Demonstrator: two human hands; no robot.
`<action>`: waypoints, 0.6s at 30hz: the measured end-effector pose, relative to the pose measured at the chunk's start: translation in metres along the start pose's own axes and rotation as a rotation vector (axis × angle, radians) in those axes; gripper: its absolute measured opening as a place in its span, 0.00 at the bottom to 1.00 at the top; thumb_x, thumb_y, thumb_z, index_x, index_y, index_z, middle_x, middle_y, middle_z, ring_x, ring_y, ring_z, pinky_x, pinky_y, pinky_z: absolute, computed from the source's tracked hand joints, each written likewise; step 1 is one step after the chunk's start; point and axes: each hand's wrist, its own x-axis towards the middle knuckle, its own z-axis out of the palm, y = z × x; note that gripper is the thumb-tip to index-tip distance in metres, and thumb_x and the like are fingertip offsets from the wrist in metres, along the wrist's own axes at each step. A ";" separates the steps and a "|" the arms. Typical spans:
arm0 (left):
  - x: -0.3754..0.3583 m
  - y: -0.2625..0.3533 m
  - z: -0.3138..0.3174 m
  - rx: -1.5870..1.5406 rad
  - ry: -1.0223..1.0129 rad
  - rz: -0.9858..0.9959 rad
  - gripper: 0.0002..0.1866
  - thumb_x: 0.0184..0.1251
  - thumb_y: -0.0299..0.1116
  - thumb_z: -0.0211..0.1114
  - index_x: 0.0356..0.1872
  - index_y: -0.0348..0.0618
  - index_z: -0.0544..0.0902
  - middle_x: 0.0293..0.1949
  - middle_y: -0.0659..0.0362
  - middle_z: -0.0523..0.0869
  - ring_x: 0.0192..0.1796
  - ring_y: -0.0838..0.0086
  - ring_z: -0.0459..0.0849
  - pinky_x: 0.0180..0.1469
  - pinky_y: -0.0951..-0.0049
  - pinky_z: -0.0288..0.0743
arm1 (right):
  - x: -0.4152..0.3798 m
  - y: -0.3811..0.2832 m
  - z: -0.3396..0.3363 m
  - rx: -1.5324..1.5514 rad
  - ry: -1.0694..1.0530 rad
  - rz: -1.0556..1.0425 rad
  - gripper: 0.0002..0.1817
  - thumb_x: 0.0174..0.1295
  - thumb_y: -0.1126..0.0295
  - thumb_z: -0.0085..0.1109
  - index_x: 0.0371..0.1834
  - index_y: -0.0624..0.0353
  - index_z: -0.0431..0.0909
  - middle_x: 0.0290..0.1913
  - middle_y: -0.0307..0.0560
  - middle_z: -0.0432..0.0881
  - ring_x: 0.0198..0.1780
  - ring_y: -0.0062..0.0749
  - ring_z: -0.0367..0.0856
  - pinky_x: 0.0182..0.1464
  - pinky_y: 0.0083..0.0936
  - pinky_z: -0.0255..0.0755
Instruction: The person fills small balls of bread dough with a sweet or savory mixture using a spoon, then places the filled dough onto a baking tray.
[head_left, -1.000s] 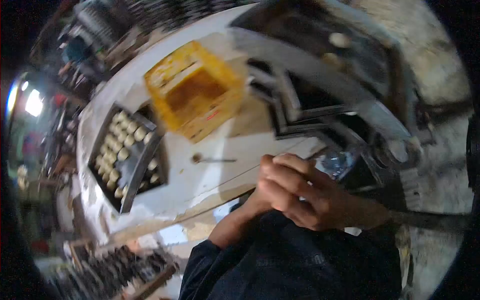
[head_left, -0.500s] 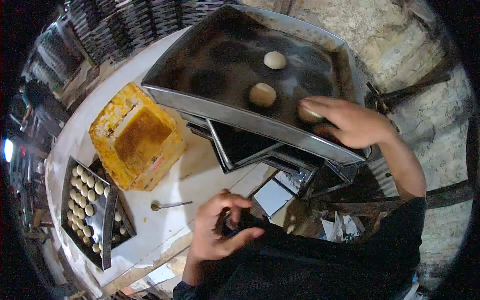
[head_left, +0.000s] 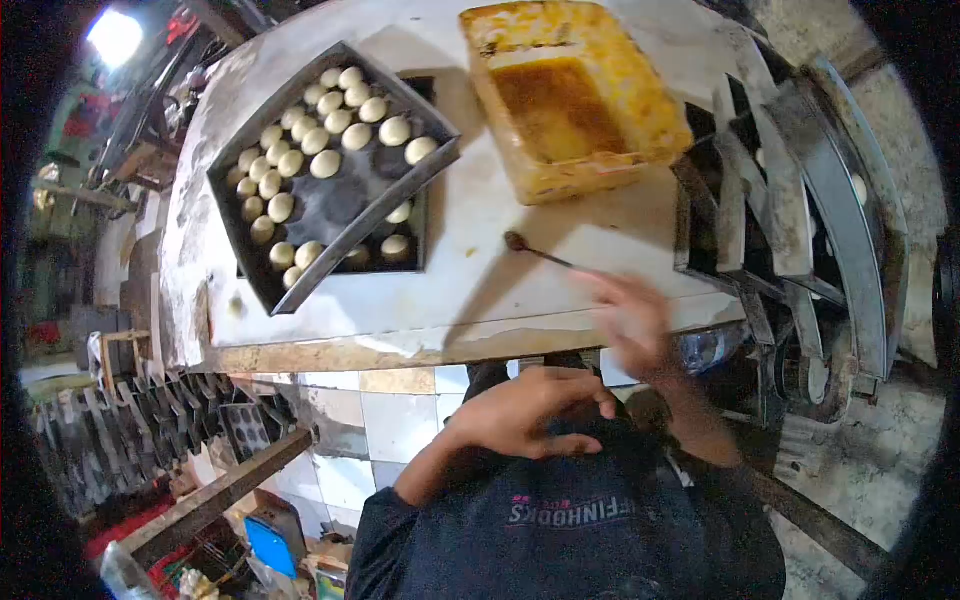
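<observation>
My right hand (head_left: 632,318), smeared by motion, is over the front of the white table. Its fingertips overlap the handle end of a small spoon (head_left: 545,256) with a dark bowl, which lies on the tabletop; whether they grip it I cannot tell. In front of my black shirt, my left hand (head_left: 525,412) hangs with thumb and fingers apart and nothing between them. Beyond the spoon stands a yellow-smeared tub (head_left: 560,175) with brown liquid in its bottom. To the left, a dark metal tray (head_left: 375,215) holds several pale dough balls (head_left: 325,164).
Another tray with dough balls (head_left: 395,248) sits under the tilted one. Metal trays (head_left: 790,190) are stacked at the table's right end. The table's chipped front edge (head_left: 430,352) runs close before me. A wooden beam (head_left: 215,495) crosses the lower left.
My view has swung left. The right hand has left the dough ball in the large tray and come to the spoon's handle. My left hand remains apart-fingered before my body.
</observation>
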 end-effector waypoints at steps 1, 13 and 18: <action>-0.023 -0.003 -0.008 -0.013 0.071 -0.015 0.18 0.57 0.35 0.73 0.46 0.40 0.78 0.40 0.53 0.83 0.42 0.61 0.83 0.44 0.65 0.75 | 0.021 0.018 0.061 0.163 -0.037 0.034 0.23 0.60 0.69 0.54 0.60 0.67 0.74 0.43 0.61 0.81 0.36 0.44 0.78 0.46 0.36 0.73; -0.225 -0.009 -0.039 -0.091 0.749 -0.338 0.13 0.54 0.25 0.74 0.37 0.41 0.77 0.28 0.64 0.76 0.28 0.81 0.69 0.31 0.77 0.65 | 0.078 0.083 0.208 -0.433 -0.107 0.033 0.10 0.49 0.71 0.55 0.29 0.68 0.78 0.34 0.61 0.74 0.39 0.55 0.74 0.44 0.47 0.69; -0.211 -0.021 -0.045 -0.158 0.856 -0.268 0.12 0.55 0.24 0.72 0.36 0.41 0.77 0.28 0.66 0.75 0.30 0.82 0.68 0.34 0.79 0.64 | 0.093 0.067 0.191 -0.033 -0.295 0.335 0.16 0.52 0.74 0.53 0.42 0.69 0.82 0.35 0.56 0.78 0.37 0.42 0.76 0.43 0.37 0.70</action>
